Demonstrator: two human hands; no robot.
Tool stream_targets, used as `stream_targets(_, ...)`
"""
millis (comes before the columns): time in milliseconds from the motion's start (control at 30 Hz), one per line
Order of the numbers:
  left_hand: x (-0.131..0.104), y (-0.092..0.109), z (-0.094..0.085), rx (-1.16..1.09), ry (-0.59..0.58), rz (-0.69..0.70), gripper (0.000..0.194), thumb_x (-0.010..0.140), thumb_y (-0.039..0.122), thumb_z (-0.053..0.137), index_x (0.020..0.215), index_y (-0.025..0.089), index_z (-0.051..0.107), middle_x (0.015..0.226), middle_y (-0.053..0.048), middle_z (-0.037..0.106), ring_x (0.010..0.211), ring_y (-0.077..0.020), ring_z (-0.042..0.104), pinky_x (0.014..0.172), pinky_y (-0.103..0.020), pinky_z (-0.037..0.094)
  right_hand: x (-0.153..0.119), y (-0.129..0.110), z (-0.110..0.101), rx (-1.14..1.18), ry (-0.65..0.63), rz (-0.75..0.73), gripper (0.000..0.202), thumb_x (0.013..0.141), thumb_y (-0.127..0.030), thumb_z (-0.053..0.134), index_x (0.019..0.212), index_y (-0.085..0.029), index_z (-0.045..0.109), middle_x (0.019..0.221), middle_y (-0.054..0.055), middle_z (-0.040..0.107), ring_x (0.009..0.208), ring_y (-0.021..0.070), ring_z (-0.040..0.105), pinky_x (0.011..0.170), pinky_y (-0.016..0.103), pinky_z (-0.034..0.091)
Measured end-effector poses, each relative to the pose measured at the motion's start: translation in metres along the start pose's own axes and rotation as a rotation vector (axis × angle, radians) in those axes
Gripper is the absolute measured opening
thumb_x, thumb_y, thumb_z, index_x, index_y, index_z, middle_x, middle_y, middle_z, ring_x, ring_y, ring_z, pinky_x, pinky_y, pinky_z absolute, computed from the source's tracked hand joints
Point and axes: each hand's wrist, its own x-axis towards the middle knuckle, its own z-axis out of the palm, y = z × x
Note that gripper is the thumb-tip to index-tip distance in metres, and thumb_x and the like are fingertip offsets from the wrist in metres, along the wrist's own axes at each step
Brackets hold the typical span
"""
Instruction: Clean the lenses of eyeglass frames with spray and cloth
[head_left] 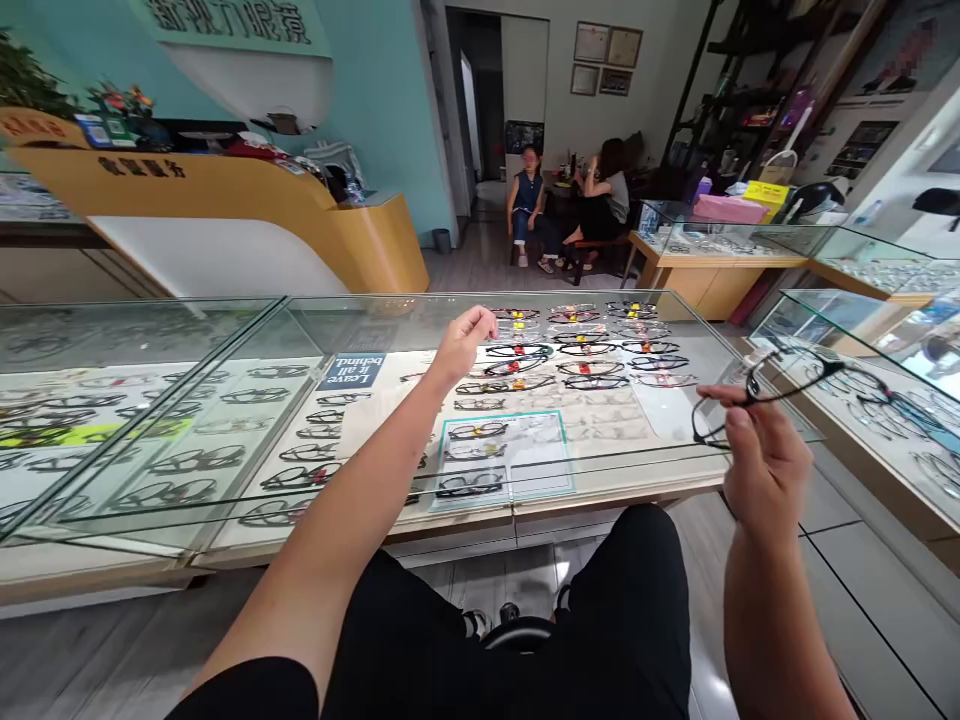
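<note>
A pair of dark-framed glasses [806, 388] is held in my right hand [765, 455], which is closed on it near the right end of the display case. My left hand [466, 342] is over the glass top [420, 325], its fingers curled together; whether something small is between them cannot be made out. Rows of glasses [589, 367] lie on white sheets inside the case, to the right of my left hand. Nearer to me, a teal-edged sheet [536, 455] has a few frames on it. A blue card [354, 371] with printed words lies at the left.
More glass cases with glasses stand at the left [60, 400] and right [911, 400]. Behind the case is a wooden counter [262, 195]. Two people [529, 200] sit at the back by a small table. My knees are close to the case's front edge.
</note>
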Motion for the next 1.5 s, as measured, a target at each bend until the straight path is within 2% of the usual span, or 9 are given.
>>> stream_targets(167,-0.007,0.022,0.074,-0.046,-0.247,-0.039,0.069,0.09,0.092,0.066,0.074,0.026,0.055,0.073,-0.003,0.051,0.077,-0.0208,0.047,0.082,-0.044,0.046,-0.044,0.031,-0.079,-0.146,0.03,0.154,0.035,0.107,-0.051,0.062,0.116,-0.025,0.084,0.119,0.012,0.083,0.104,0.0298,0.075,0.093,0.044,0.054)
stream_targets(433,0.017,0.019,0.258,-0.159,-0.612,-0.142,0.074,0.096,0.09,0.059,0.064,0.025,0.047,0.057,0.001,0.044,0.059,-0.0161,0.048,0.071,-0.041,0.053,-0.107,0.054,-0.157,-0.32,0.098,0.428,0.043,0.102,-0.06,0.062,0.104,-0.023,0.082,0.118,0.014,0.084,0.108,0.0324,0.074,0.097,0.047,0.052)
stream_targets(533,0.031,0.008,0.328,-0.069,-0.49,-0.197,0.059,0.105,0.071,0.063,0.072,0.022,0.053,0.069,-0.005,0.062,0.073,-0.0195,0.063,0.086,-0.04,0.056,-0.123,0.049,-0.185,-0.385,0.115,0.464,0.044,0.101,-0.064,0.063,0.104,-0.025,0.084,0.117,0.013,0.085,0.104,0.0328,0.074,0.095,0.048,0.054)
stream_targets(633,0.04,0.0,0.385,-0.002,-0.308,-0.202,0.029,0.102,0.043,0.076,0.111,0.02,0.062,0.13,-0.018,0.073,0.12,-0.0263,0.068,0.109,-0.04,0.05,-0.136,0.043,-0.21,-0.439,0.13,0.474,0.045,0.101,-0.064,0.063,0.11,-0.025,0.085,0.117,0.013,0.085,0.101,0.0329,0.075,0.093,0.049,0.055)
stream_targets(800,0.047,-0.012,0.439,0.086,-0.311,-0.273,0.082,0.079,0.021,0.094,0.148,0.016,0.049,0.166,-0.031,0.053,0.156,-0.0389,0.051,0.124,-0.044,0.038,-0.146,0.036,-0.23,-0.463,0.154,0.485,0.044,0.102,-0.062,0.063,0.112,-0.025,0.086,0.119,0.013,0.085,0.105,0.0339,0.077,0.093,0.048,0.058)
stream_targets(1033,0.055,-0.023,0.44,0.134,-0.342,-0.332,0.044,0.086,0.013,0.083,0.125,0.02,0.063,0.142,-0.02,0.076,0.132,-0.0319,0.07,0.113,-0.044,0.047,-0.124,0.034,-0.213,-0.401,0.138,0.461,0.042,0.104,-0.061,0.063,0.112,-0.026,0.085,0.116,0.011,0.085,0.107,0.0319,0.076,0.095,0.047,0.058)
stream_targets(1233,0.056,-0.002,0.416,-0.011,-0.324,-0.222,0.029,0.086,0.023,0.086,0.11,0.021,0.068,0.128,-0.014,0.078,0.112,-0.0256,0.072,0.105,-0.042,0.051,-0.106,0.032,-0.191,-0.36,0.104,0.424,0.042,0.105,-0.059,0.06,0.112,-0.026,0.085,0.118,0.011,0.085,0.098,0.0289,0.075,0.093,0.046,0.058)
stream_targets(1367,0.056,0.024,0.358,-0.15,-0.354,-0.149,0.018,0.089,0.03,0.084,0.096,0.025,0.069,0.106,-0.006,0.075,0.095,-0.0197,0.066,0.092,-0.038,0.053,-0.095,0.029,-0.172,-0.323,0.052,0.384,0.041,0.106,-0.057,0.06,0.113,-0.025,0.085,0.11,0.01,0.083,0.089,0.0268,0.073,0.085,0.044,0.057)
stream_targets(1500,0.051,0.041,0.255,-0.218,-0.31,-0.138,0.027,0.085,0.037,0.084,0.094,0.026,0.061,0.084,0.001,0.065,0.075,-0.0159,0.055,0.074,-0.036,0.049,-0.077,0.022,-0.138,-0.222,-0.04,0.34,0.042,0.107,-0.056,0.059,0.116,-0.025,0.085,0.094,0.008,0.08,0.082,0.0263,0.072,0.077,0.041,0.057)
